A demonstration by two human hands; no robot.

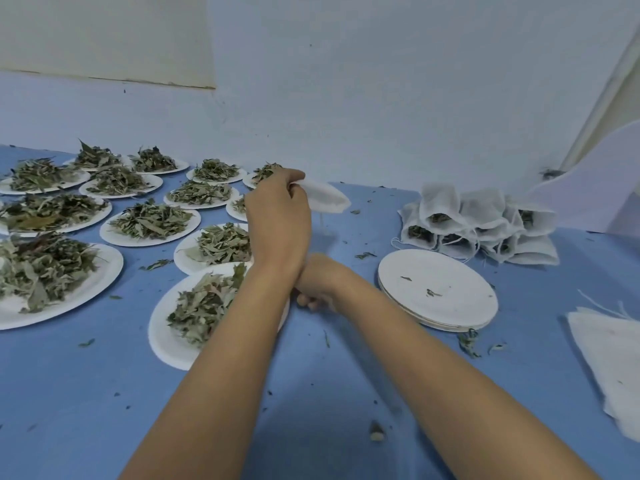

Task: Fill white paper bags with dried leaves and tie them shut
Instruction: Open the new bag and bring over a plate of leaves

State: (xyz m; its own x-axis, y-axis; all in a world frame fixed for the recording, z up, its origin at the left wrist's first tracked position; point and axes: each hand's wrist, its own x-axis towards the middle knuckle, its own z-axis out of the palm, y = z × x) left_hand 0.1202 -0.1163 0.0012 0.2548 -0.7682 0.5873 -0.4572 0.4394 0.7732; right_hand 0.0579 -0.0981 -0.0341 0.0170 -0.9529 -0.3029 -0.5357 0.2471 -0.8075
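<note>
1. Head view: a white paper bag [327,199] is gripped at one end by the left hand's [278,216] curled fingers, up and left of the emptied plate stack [460,306].
2. The right hand [313,289], left of that stack, is half hidden; its grip cannot be told.
3. The bag is judged light, soft and tearable, and is best taken at the neck.

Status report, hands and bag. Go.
Left hand grips white bag, held up. Right hand curled low behind left wrist, grasp unclear. Filled bags piled at right; nothing blocking.
</note>
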